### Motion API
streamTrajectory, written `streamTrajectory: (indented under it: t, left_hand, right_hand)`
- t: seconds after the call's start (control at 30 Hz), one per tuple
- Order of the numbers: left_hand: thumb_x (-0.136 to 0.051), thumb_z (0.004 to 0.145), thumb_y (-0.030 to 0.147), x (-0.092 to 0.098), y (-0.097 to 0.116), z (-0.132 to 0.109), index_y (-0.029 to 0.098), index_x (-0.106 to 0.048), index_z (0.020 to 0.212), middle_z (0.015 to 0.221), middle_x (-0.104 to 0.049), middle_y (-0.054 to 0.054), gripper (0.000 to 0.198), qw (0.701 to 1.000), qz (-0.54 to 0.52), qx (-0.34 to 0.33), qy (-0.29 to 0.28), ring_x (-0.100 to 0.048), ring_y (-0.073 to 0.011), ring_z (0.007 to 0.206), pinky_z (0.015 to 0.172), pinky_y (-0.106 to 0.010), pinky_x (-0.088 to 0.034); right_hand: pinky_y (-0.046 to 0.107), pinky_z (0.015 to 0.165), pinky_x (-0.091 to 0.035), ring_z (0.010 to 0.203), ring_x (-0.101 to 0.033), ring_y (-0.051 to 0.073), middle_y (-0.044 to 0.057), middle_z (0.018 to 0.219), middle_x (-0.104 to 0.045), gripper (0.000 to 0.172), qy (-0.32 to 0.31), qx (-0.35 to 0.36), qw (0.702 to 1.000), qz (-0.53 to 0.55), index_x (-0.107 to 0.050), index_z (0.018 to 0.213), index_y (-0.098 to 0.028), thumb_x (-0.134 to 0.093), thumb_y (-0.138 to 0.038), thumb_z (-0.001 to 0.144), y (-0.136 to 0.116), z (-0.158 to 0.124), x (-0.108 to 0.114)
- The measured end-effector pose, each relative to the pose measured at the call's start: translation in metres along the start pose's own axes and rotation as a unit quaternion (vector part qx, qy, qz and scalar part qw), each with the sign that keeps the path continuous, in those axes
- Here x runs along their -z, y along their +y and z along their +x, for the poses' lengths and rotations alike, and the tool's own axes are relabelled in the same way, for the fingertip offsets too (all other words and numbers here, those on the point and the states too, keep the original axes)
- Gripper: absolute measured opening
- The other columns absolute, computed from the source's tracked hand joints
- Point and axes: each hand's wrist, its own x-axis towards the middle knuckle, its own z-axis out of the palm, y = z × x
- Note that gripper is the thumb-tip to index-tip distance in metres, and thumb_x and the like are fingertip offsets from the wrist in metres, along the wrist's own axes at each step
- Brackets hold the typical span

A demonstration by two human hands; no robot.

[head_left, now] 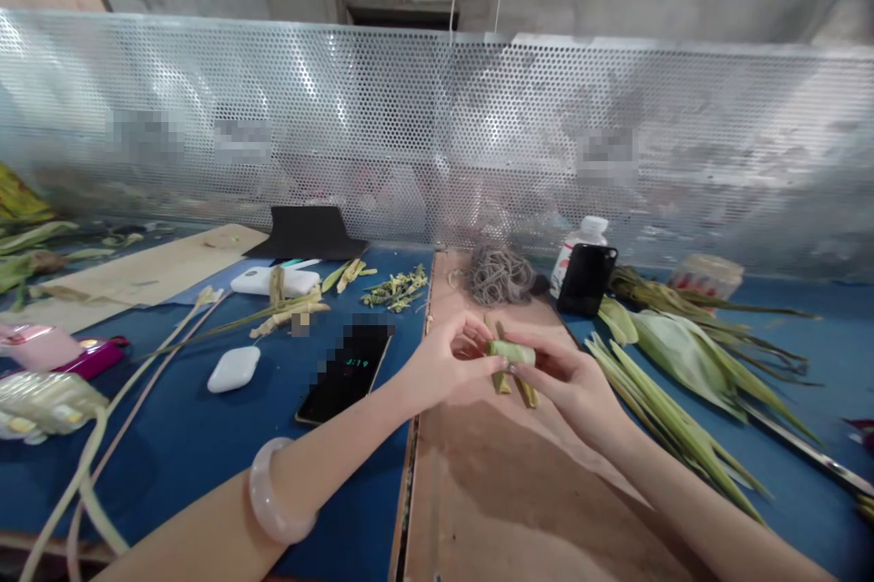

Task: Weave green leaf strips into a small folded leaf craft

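Note:
Between my two hands is a small folded bundle of green corn husk (511, 352), with two strips sticking out below it and short ends above. My left hand (459, 354) pinches its left side, thumb in front and fingers behind. From the right, my right hand (561, 372) grips the other side with thumb and fingertips. Both hands hover over the bare wooden board (492, 491). To their right lie long green husk strips (675, 418) and a broad pale husk leaf (683, 354).
A tangle of grey cord (502, 275), a white bottle (591, 231) and a black phone-shaped object (585, 280) stand behind my hands. Left are a phone (348, 372), a white earbud case (234, 370) and husk scraps (396, 289). A perforated metal screen (382, 127) closes off the back.

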Motion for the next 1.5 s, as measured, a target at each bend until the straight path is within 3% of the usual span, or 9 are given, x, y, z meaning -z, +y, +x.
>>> streamTrajectory:
  t: [0.2,0.43,0.57,0.73,0.87,1.03,1.17,1.33,1.5]
  left_hand:
    - [-0.065,0.074,0.032,0.001,0.001,0.001,0.018,-0.047,0.082,0.080,-0.057,0.000,0.023,0.999,0.039,-0.002,-0.002,-0.060,-0.0136,0.074,0.069,-0.028,-0.046]
    - [-0.055,0.077,0.023,0.000,-0.004,0.000,0.018,-0.047,0.078,0.073,-0.054,0.002,0.009,0.988,0.141,-0.056,0.020,-0.055,-0.0100,0.065,0.061,-0.024,-0.044]
    - [-0.054,0.076,0.018,0.000,-0.004,-0.002,0.018,-0.049,0.078,0.069,-0.053,0.003,0.006,0.978,0.188,-0.085,0.035,-0.052,-0.0088,0.061,0.061,-0.023,-0.044]
    - [-0.050,0.084,0.027,0.002,-0.001,0.001,0.018,-0.060,0.094,0.090,-0.063,-0.004,0.017,0.992,0.113,-0.052,0.009,-0.059,-0.0136,0.079,0.072,-0.028,-0.050]
    - [-0.054,0.083,0.034,0.002,-0.001,0.005,0.015,-0.064,0.096,0.092,-0.065,-0.007,0.025,0.999,0.034,-0.019,-0.024,-0.061,-0.0165,0.084,0.075,-0.031,-0.053]
    - [-0.062,0.079,0.031,0.000,-0.007,0.005,0.015,-0.064,0.096,0.092,-0.067,-0.007,0.024,1.000,0.002,0.001,-0.022,-0.063,-0.0171,0.085,0.080,-0.034,-0.053]
    - [-0.064,0.077,0.030,0.000,-0.013,0.006,0.014,-0.062,0.086,0.085,-0.067,-0.006,0.018,1.000,0.002,0.009,0.002,-0.064,-0.0160,0.077,0.078,-0.034,-0.053]
    - [-0.066,0.073,0.022,-0.002,-0.013,0.005,0.015,-0.055,0.077,0.075,-0.062,-0.002,0.014,0.999,-0.030,0.024,0.013,-0.063,-0.0145,0.075,0.069,-0.028,-0.053]
    - [-0.068,0.071,0.020,-0.003,-0.013,0.003,0.015,-0.050,0.075,0.071,-0.059,0.000,0.018,0.997,-0.049,0.059,-0.025,-0.062,-0.0121,0.070,0.066,-0.026,-0.052]
  right_hand:
    - [0.032,0.070,-0.053,0.085,-0.065,0.021,0.006,0.103,-0.068,0.041,0.007,0.013,1.000,-0.008,-0.063,0.113,-0.023,-0.067,-0.039,0.075,0.009,0.001,0.004]
    - [0.027,0.061,-0.048,0.070,-0.060,0.015,0.002,0.085,-0.067,0.038,0.000,0.038,0.999,-0.039,-0.063,0.113,-0.023,-0.065,-0.037,0.078,0.011,0.000,0.001]
    - [0.029,0.067,-0.048,0.080,-0.062,0.018,0.005,0.096,-0.068,0.037,-0.015,0.006,1.000,-0.022,-0.063,0.110,-0.021,-0.065,-0.038,0.077,0.004,-0.001,-0.002]
    - [0.030,0.066,-0.047,0.074,-0.061,0.017,0.008,0.093,-0.068,0.033,-0.028,-0.028,0.996,0.081,-0.066,0.104,-0.017,-0.059,-0.041,0.082,0.007,0.003,-0.001]
    - [0.030,0.062,-0.044,0.069,-0.058,0.017,0.010,0.084,-0.066,0.036,-0.014,-0.038,0.991,0.130,-0.068,0.090,-0.013,-0.054,-0.046,0.084,0.010,0.006,-0.002]
    - [0.026,0.049,-0.037,0.056,-0.051,0.013,0.008,0.074,-0.063,0.045,-0.005,-0.071,0.990,0.124,-0.066,0.085,-0.011,-0.053,-0.054,0.082,0.007,0.006,-0.004]
    - [0.024,0.048,-0.036,0.053,-0.049,0.011,0.005,0.069,-0.060,0.043,0.002,-0.059,0.993,0.099,-0.063,0.081,-0.013,-0.051,-0.054,0.083,0.006,0.005,-0.006]
    - [0.023,0.049,-0.039,0.053,-0.052,0.012,0.003,0.066,-0.059,0.043,-0.012,-0.043,0.997,0.058,-0.063,0.094,-0.014,-0.048,-0.053,0.085,0.002,0.002,-0.009]
    - [0.024,0.047,-0.041,0.051,-0.051,0.011,0.004,0.070,-0.061,0.051,0.016,-0.062,0.998,0.022,-0.063,0.103,-0.013,-0.044,-0.057,0.085,-0.005,-0.003,-0.011]
